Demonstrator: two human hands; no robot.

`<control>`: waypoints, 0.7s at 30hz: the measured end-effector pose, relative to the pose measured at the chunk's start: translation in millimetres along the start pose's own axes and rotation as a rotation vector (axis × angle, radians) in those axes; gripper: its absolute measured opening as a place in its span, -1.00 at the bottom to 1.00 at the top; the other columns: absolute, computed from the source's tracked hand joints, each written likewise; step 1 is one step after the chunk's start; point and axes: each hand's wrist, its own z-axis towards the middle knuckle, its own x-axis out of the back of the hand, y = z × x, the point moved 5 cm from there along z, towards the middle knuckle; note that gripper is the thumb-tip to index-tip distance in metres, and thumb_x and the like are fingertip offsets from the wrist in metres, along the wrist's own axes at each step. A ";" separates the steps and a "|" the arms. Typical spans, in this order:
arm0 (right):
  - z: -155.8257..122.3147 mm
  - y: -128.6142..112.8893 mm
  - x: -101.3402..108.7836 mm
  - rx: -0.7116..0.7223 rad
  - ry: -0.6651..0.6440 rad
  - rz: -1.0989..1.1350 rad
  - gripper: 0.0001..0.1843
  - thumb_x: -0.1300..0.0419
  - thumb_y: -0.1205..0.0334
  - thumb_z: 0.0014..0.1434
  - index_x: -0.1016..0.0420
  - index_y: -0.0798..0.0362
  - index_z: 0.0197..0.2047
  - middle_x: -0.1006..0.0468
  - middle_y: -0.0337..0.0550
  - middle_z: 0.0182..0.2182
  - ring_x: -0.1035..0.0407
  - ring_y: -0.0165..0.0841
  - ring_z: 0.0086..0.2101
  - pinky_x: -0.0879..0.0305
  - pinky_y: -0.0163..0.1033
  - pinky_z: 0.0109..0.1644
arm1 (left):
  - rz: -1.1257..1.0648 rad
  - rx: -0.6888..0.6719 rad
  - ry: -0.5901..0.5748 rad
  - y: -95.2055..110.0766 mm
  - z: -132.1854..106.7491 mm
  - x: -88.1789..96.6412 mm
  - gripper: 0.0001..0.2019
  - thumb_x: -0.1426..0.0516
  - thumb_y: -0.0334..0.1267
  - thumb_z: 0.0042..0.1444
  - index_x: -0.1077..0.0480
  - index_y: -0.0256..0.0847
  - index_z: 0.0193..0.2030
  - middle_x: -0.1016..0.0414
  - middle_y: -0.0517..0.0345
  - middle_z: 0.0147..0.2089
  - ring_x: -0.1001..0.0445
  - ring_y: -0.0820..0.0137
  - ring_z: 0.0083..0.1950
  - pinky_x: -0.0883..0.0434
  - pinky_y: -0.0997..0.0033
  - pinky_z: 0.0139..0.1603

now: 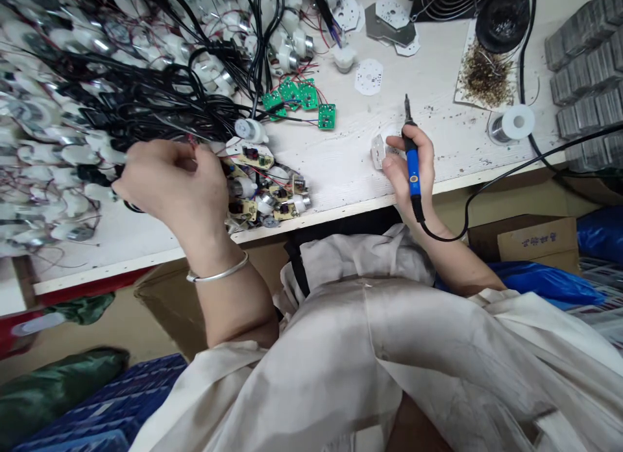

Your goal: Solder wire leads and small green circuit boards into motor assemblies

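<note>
My right hand [411, 169] is closed round a blue-handled soldering iron [412, 160], its tip pointing away from me, and rests on the white bench [341, 160] beside a small white part [378, 150]. My left hand [170, 182] reaches into the tangle of black cables and thin red wires [146, 108], fingers curled and pinched at something I cannot make out. A silver bangle [219, 273] circles that wrist. Just right of the left hand lies a cluster of small motors with yellow circuit boards [265, 192].
Green circuit boards [299, 98] lie mid-bench. A solder spool [516, 123], a brass-wool tip cleaner [487, 78], a fan grille [448, 0] and grey stacked parts [588, 69] sit to the right. White motor units [53, 153] pile up at left. Cardboard boxes [530, 238] stand under the bench.
</note>
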 end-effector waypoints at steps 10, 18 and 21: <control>-12.5 9.7 -12.7 0.005 0.103 -0.155 -0.49 0.04 -0.14 0.44 -0.13 -0.22 0.37 -0.45 -0.13 0.22 -0.56 -0.34 0.01 -0.61 -0.10 0.11 | 0.134 0.155 -0.037 54.2 7.0 -43.6 -0.69 -0.12 -0.07 0.29 -0.47 -0.11 0.08 -0.49 -0.05 0.23 -0.32 0.03 0.33 -0.14 -0.05 0.34; -14.0 -33.1 8.3 0.372 0.074 -0.336 -0.64 -0.05 0.16 0.41 -0.33 -0.14 0.24 -0.53 -0.06 0.18 -0.47 -0.23 0.21 -0.57 -0.02 0.20 | 0.091 0.171 -0.134 56.2 43.3 -111.7 -0.66 -0.10 -0.04 0.29 -0.42 -0.08 0.12 -0.54 -0.07 0.14 -0.31 0.02 0.35 -0.04 -0.04 0.41; -10.1 -28.5 -3.9 0.356 -0.100 -0.345 -0.63 -0.03 0.16 0.41 -0.36 -0.10 0.24 -0.54 -0.03 0.20 -0.47 -0.22 0.22 -0.49 -0.02 0.30 | 0.123 0.180 -0.124 47.9 30.8 -107.0 -0.66 -0.10 0.00 0.30 -0.42 -0.12 0.09 -0.57 -0.10 0.05 -0.39 -0.03 0.30 -0.10 -0.05 0.37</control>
